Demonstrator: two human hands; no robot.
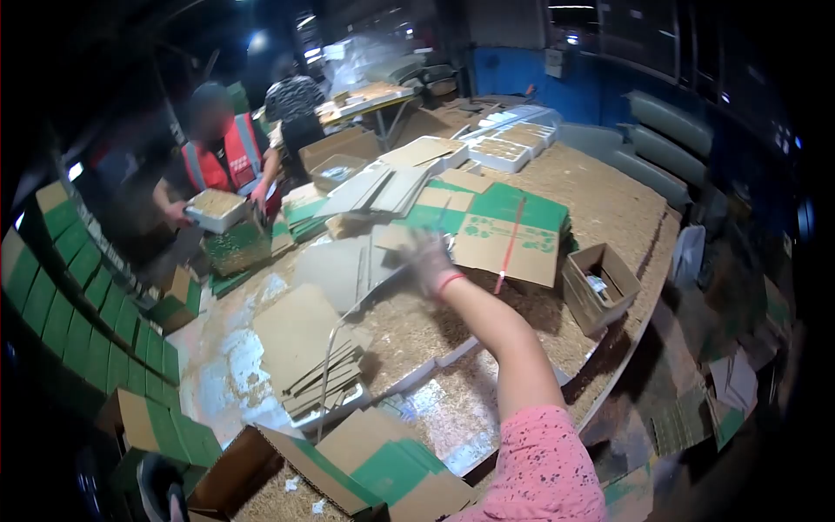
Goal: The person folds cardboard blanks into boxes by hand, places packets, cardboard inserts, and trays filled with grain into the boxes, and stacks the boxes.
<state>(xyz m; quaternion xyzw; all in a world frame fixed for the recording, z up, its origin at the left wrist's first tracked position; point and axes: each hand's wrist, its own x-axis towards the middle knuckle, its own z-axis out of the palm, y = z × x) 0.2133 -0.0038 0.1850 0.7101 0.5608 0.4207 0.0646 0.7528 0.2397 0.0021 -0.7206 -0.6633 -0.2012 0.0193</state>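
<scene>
My right hand, in a pale glove with a red band at the wrist, reaches out over the middle of the table. Motion smears its fingers, so its grip is unclear. A thin pale strap curves up from the front boxes towards this hand; whether it is held I cannot tell. Just beyond the fingers lie flat grey card sheets. To the hand's right is a stack of flattened green-and-brown cartons with a red strap across it. My left hand is not visible.
An open carton stands at the right edge. White trays of shavings sit at the back. Nearer are brown card sheets and an open box. A co-worker in a red vest holds a filled tray. Green cartons are stacked left.
</scene>
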